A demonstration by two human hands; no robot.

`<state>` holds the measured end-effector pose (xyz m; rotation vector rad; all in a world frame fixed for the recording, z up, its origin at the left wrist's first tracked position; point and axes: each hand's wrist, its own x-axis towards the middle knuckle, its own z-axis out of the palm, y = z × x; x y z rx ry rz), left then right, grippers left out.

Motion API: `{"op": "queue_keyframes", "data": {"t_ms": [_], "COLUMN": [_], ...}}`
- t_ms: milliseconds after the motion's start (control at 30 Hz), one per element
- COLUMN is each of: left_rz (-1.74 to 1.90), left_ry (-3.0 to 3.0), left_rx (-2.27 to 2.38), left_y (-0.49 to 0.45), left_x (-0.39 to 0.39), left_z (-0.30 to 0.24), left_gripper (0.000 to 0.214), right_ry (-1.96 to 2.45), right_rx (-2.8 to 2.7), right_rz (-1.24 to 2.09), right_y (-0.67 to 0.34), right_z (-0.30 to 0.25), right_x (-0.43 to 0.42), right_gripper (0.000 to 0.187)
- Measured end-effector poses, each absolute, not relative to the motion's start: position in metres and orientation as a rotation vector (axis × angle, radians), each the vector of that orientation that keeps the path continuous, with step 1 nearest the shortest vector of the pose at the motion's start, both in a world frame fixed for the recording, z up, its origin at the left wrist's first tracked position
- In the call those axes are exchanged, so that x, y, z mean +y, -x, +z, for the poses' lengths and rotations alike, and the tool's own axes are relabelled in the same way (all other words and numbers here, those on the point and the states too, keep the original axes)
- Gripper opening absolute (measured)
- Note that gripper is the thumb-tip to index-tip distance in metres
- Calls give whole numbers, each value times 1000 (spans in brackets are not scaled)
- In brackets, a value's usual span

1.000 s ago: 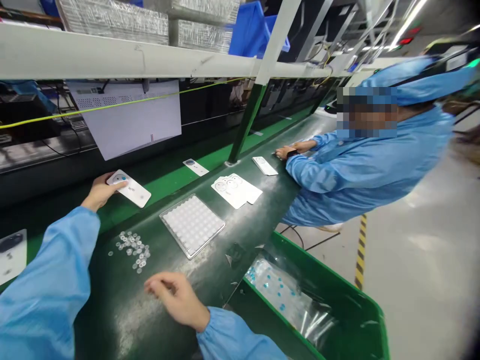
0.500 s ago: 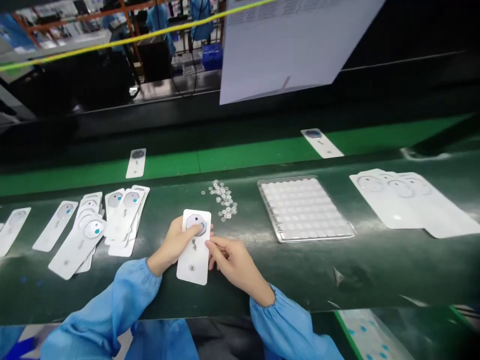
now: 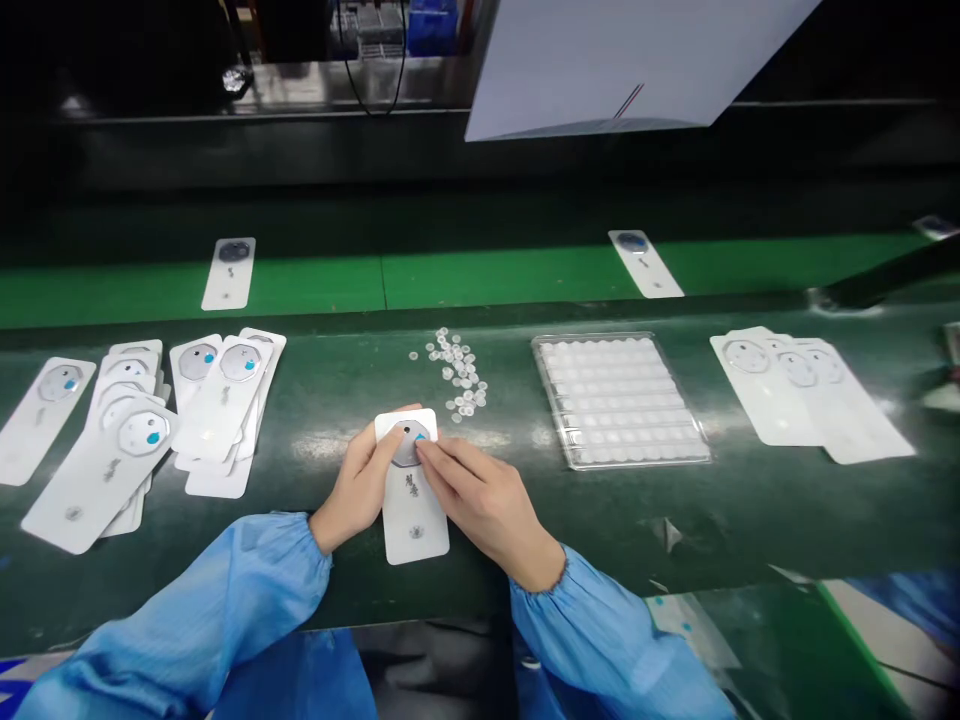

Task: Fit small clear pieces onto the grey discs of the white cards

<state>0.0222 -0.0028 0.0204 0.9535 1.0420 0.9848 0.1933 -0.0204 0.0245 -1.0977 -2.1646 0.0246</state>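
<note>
A white card (image 3: 417, 510) with dark printed characters and a grey octagonal window near its top is held over the green work surface (image 3: 315, 560). My left hand (image 3: 363, 480) grips the card's left edge, its thumb on the front beside the window. At the window's right side, the fingertips of my right hand (image 3: 487, 500) are pinched together at a small blue tab (image 3: 420, 438). Whether they have lifted the tab I cannot tell. Just beyond the card lie several small clear round discs (image 3: 461, 372), loosely scattered.
Overlapping white cards with blue spots (image 3: 225, 400) lie to the left, with another pile (image 3: 112, 460) beside them. Right of the discs sits a clear plastic tray (image 3: 626, 400) with rows of white pieces. More cards (image 3: 810, 395) lie far right. Single cards rest on the bright green strip (image 3: 315, 285).
My right hand has moved from the card's right edge up to the blue tab on the window. My left hand still holds the card. The head view has tilted downward.
</note>
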Motion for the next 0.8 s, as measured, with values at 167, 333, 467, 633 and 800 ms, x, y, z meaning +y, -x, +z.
{"op": "queue_keyframes", "data": {"t_ms": [167, 333, 467, 633, 800], "left_rz": [993, 1013, 1000, 981, 1024], "left_ry": [-1038, -1073, -1046, -1095, -1109], "left_rx": [1078, 1052, 1038, 1035, 1016], "left_y": [-23, -23, -23, -22, -23], "left_x": [-2, -5, -8, -10, -9], "left_z": [23, 23, 23, 22, 23], "left_gripper": [42, 39, 39, 36, 37], "right_ry": [1091, 1112, 1074, 1013, 984], "right_rx": [-2292, -2410, -2518, -2591, -2467], "right_rz": [28, -106, -163, -40, 75], "right_y": [-201, -201, -202, -207, -208], "right_z": [26, 39, 50, 56, 48], "right_x": [-17, -22, -26, -25, -19], "right_gripper": [27, 29, 29, 30, 24]}}
